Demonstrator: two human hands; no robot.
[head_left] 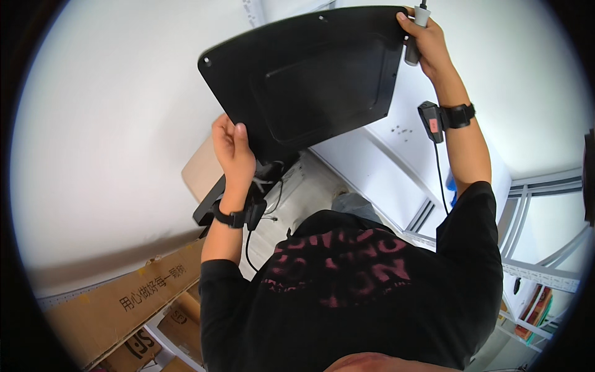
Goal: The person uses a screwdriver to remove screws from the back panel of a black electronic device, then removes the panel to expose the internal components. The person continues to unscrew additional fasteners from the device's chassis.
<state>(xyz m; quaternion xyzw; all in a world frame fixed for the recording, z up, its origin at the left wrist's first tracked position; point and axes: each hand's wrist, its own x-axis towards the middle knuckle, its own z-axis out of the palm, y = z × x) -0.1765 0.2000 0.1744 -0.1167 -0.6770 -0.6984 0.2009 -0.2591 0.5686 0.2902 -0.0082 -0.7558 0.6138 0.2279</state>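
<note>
A large black panel [322, 80], with a raised rectangular middle and small holes along its rim, is held up tilted before me. My left hand [234, 149] grips its lower left edge, thumb on the near face and fingers partly hidden behind. At the upper right corner, my right hand [429, 46] pinches the panel between thumb and fingers. That same hand also holds a grey-handled screwdriver [421, 17], its dark shaft pointing up. Both wrists wear black straps with small cabled devices.
Several small screws [401, 131] lie scattered on a white surface [365, 158] to the right. A black object with cables [269, 180] is below the panel. Cardboard boxes [124, 310] stand lower left; a metal-framed shelf [539, 273] is at the right.
</note>
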